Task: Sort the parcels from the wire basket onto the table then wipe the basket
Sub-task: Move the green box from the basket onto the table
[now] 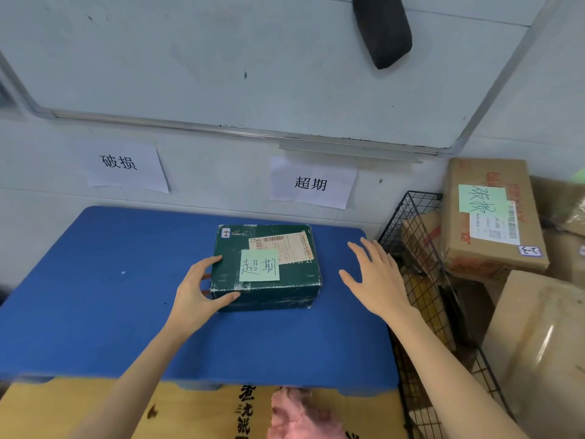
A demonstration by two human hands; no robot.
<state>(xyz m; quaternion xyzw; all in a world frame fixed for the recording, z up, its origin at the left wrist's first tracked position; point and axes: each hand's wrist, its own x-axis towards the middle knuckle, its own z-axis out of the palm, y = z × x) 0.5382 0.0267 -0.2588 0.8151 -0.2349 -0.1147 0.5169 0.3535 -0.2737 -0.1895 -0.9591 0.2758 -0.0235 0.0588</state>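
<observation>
Left wall sign (125, 166): a white sheet reading 破损, taped to the wall far up and to the left of the green parcel
Cardboard (95, 413): a yellow-brown sheet with dark printed characters, below the tabletop's near edge, nearer the camera than the green parcel
Tabletop (95, 296): blue, carrying the green parcel a little right of its middle, toward the wall side
Left hand (198, 289): grips the green parcel's near left corner, thumb along the front face and fingers curled against the left side
Green parcel (266, 267): a dark green box lying flat on the tabletop, scuffed white along its edges
Sticky note (259, 266): pale green, handwritten 超期, stuck on the green parcel's top, toward its near edge
Shipping label (281, 247): tan with barcodes, on the green parcel's top, partly under the sticky note
Pink cloth (300, 413): crumpled, on the cardboard below the tabletop, nearer the camera than the green parcel
Right wall sign (311, 183): a white sheet reading 超期, on the wall just behind the green parcel
Right hand (376, 280): fingers straight and spread, holding nothing, just right of the green parcel and apart from it
Wire basket (411, 223): black mesh, right of the green parcel, beside the tabletop's right edge
Brown parcels (490, 217): cardboard boxes behind the mesh, well right of the green parcel; the tall one bears a green handwritten note
</observation>
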